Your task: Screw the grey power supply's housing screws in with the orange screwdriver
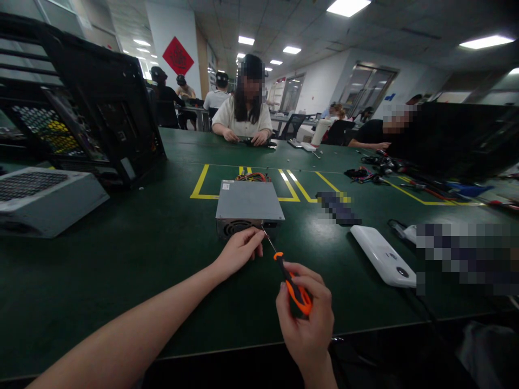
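Note:
A grey computer power supply point(250, 199) stands on the green table in front of me, its fan side facing me and colored cables behind it. My right hand point(308, 308) grips a screwdriver point(299, 294) with an orange and black handle. Its thin shaft slants up and left, and the tip meets the power supply's near face beside the socket. Close to that tip, the fingers of my left hand point(241, 249) are pinched together against the same face. Whatever they hold, if anything, is too small to make out.
On the left are an open black computer case point(133, 119) and another power supply point(60, 202). A white power bank-like device point(383, 256) lies at right, near blurred-out items. Cables point(365, 173) and a dark monitor-like panel point(458, 135) are farther right. A person point(247, 113) sits opposite.

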